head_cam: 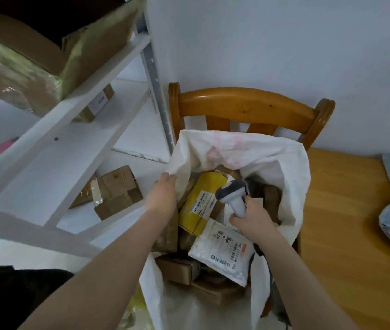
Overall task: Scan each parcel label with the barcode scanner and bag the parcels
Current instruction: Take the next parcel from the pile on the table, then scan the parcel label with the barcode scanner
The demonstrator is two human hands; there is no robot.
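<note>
Pinching white sack (279,163) rim, left hand (163,194), right hand (252,219) clasped round barcode scanner (233,192) above parcels (201,203), wooden chair (244,103) behind, white wall (272,44).

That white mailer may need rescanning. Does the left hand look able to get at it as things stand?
Probably yes: the white mailer lies uncovered on top in the open white sack. The left hand grips the sack's rim, though, and would have to release it first.

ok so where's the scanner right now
In the head view the scanner is right of centre, gripped by the right hand over the open white sack, its head next to the yellow box inside.
</note>
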